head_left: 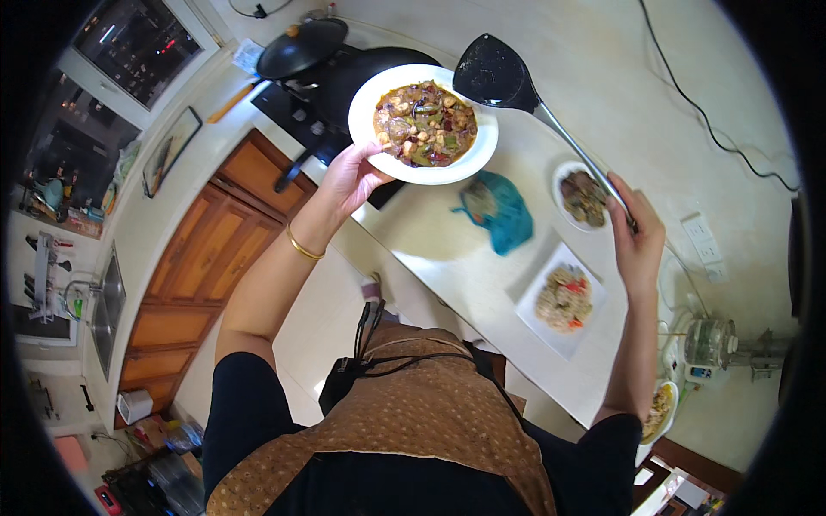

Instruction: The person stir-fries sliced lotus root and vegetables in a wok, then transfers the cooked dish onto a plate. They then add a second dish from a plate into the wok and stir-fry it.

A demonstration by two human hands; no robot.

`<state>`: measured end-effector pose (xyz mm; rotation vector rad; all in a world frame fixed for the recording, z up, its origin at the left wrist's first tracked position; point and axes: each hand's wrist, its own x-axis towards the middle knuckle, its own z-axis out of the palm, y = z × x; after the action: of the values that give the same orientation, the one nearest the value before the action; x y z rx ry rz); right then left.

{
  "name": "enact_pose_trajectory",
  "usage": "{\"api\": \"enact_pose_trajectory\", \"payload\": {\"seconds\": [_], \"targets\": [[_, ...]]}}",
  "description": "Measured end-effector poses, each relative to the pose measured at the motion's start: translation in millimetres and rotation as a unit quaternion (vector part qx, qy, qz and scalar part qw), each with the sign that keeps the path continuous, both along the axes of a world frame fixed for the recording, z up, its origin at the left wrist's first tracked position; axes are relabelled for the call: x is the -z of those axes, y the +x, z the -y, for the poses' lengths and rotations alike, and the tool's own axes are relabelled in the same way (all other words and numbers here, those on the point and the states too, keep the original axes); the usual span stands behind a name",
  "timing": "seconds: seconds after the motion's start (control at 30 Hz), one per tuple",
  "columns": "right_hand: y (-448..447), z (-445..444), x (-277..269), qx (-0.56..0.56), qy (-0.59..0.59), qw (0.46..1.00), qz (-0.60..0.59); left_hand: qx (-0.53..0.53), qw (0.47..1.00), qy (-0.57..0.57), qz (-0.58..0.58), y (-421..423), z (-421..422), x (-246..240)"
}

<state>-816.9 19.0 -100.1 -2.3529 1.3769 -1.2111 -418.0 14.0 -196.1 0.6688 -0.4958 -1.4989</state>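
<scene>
My left hand (355, 174) grips the near left rim of a round white plate (423, 175), raised over the counter's edge beside the stove. The plate holds a saucy stir-fry (424, 124) with light chunks, green pieces and red bits. In my right hand (635, 226) is the metal handle of a wok spatula with a broad black head (493, 74). The wet-looking head is up close to the plate's right rim; whether they touch I cannot tell. Behind the plate, a black wok (406, 57) rests on the stove, partly hidden.
A teal plastic bag (510, 216), a small plate of dark food (582, 197) and a square white plate of food (561, 300) stand on the counter. A wok lid (303, 48) is beyond the stove. A sink (110, 309) lies far left; a glass pot (706, 343) stands right.
</scene>
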Motion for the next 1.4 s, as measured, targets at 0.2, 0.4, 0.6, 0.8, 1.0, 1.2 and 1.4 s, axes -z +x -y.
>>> {"api": "enact_pose_trajectory", "payload": {"seconds": [0.2, 0.4, 0.6, 0.8, 1.0, 1.2, 1.4], "targets": [[154.5, 57.7, -54.2, -0.031, -0.092, 0.975, -0.198, -0.016, 0.997, 0.011, 0.077, 138.4, 25.0, -18.4], [230.7, 104.7, -93.8, -0.044, 0.087, 0.961, -0.257, 0.025, 0.995, 0.042, 0.083, 196.1, 55.8, 0.2], [237.8, 144.9, -103.5, -0.083, 0.263, 0.935, -0.224, 0.054, 0.997, 0.041, 0.044, 210.6, 71.7, 13.9], [220.2, 166.2, -76.7, -0.11, 0.355, 0.92, -0.128, 0.069, 0.995, 0.063, 0.043, 210.3, 78.5, 14.6], [207.7, 170.6, -51.3, -0.109, 0.385, 0.913, -0.075, 0.095, 0.992, 0.058, 0.057, 207.7, 92.6, 17.1], [198.4, 171.0, -8.2, -0.087, 0.427, 0.9, 0.013, 0.105, 0.989, 0.059, 0.083, 205.0, 103.9, 15.1], [200.0, 171.9, 19.7, -0.068, 0.458, 0.883, 0.085, 0.1, 0.99, 0.067, 0.072, 201.5, 113.6, 17.2]]}}
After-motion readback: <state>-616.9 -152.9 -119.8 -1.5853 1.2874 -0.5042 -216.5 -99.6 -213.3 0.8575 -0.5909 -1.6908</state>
